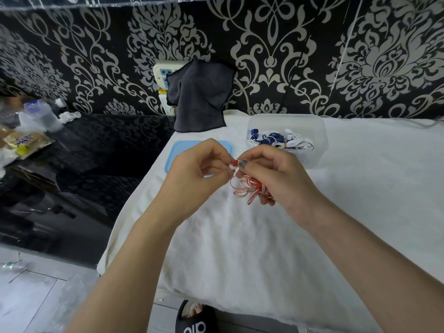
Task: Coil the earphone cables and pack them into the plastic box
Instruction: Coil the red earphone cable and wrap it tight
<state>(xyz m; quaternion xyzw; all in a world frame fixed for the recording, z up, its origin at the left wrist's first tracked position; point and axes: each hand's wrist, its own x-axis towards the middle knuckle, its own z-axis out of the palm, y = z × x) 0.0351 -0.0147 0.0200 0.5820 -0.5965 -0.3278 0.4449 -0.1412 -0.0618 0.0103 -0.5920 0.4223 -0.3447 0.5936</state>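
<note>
The step in hand looks like the finishing of one coil: the right hand (271, 176) holds a bundle of thin red-and-white striped earphone cable (249, 188), its fingers curled round the loops, and the left hand (199, 167) pinches the small red-and-white earbud end (233, 164) at the top of that bundle. The two hands are close together, almost touching, in the air above the fluffy white cloth (240, 248), just in front of the clear plastic box (319, 135). The loops hang loose and uneven below the right hand, so I judge the bundle is not yet secured; whether the left hand is wrapping the end around it or only straightening it, the view is too small to tell. The next move probably calls for tucking this end so that the coil does not spring open, and then carrying it a short way forward into the box. The box is translucent with rounded corners, and inside lie blue and white cables (278, 139), already bundled. Left of the box a flat light-blue plastic lid (182, 150) lies on the cloth, and further left of the box a dark grey soft cloth (199, 97) hangs against the patterned wall.
</note>
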